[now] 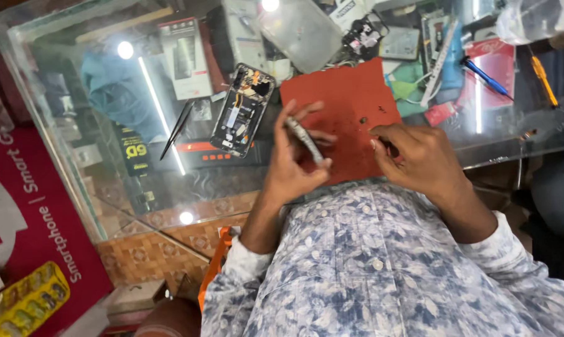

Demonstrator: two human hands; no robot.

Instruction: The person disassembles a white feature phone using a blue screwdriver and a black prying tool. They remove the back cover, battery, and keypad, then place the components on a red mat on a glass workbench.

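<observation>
Right hand (419,157) hides whatever it presses on red mat (344,103).

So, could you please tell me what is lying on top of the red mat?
On the red mat lie a few small dark specks, likely screws. The left hand holds a metal tool over it, and the right hand rests on it, hiding whatever lies beneath.

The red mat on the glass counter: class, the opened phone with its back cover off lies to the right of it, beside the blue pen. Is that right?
Not quite. In the head view the opened phone lies to the left of the red mat, next to black tweezers. The blue pen is on the mat's right. The glass counter and the missing back cover are as stated.
</observation>
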